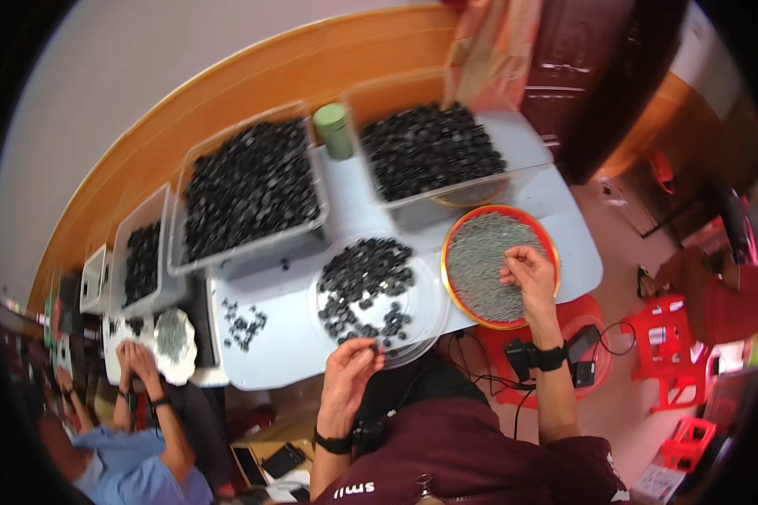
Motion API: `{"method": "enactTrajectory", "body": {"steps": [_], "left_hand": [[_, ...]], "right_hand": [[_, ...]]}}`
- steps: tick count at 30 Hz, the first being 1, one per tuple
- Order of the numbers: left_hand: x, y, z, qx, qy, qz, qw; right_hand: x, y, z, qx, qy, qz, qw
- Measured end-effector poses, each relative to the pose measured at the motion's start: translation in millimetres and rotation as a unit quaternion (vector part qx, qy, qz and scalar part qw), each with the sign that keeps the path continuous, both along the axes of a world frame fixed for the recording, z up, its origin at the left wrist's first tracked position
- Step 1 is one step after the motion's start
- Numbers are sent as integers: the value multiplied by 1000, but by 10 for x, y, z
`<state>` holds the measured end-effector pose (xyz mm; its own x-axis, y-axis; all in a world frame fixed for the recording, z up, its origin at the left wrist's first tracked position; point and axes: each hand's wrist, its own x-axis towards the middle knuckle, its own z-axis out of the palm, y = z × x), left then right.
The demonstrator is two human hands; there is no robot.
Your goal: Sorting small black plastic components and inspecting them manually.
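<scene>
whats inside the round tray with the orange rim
The round tray holds a bed of thin grey pin-like pieces. The right hand rests on them, hiding the pieces and tray floor beneath it.

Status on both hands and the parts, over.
Left hand pinching a small black part at the clear plate. Right hand over the red tray of grey pins. Nothing blocking.

Round clear plastic plate [377,290] of small black parts: behind it two clear plastic bins [253,189], right the red-rimmed round tray [499,265], left loose black parts [244,324].
</scene>
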<state>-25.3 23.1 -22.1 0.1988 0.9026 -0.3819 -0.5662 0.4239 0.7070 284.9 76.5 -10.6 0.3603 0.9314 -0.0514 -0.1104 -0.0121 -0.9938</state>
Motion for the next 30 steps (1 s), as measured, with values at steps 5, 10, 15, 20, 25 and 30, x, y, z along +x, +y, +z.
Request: {"method": "enactTrajectory", "body": {"steps": [5, 10, 15, 20, 25, 30], "left_hand": [[93, 62, 53, 11, -38, -40, 998], [93, 16, 73, 26, -66, -36, 997], [71, -28, 86, 37, -59, -35, 997], [65, -43, 86, 47, -48, -37, 997], [81, -60, 115, 74, -9, -31, 997], [87, -83, 121, 106, 74, -40, 991]], "right_hand": [[-677, -334, 285, 10, -28, 192, 981], [-1207, -445, 293, 20, -32, 279, 960], [-1311, -494, 249, 14, -22, 295, 955], [-1337, -517, 249, 36, -65, 305, 950], [-1352, -527, 333, 32, -133, 288, 948], [-1403, -562, 396, 124, -270, 272, 915]]}}
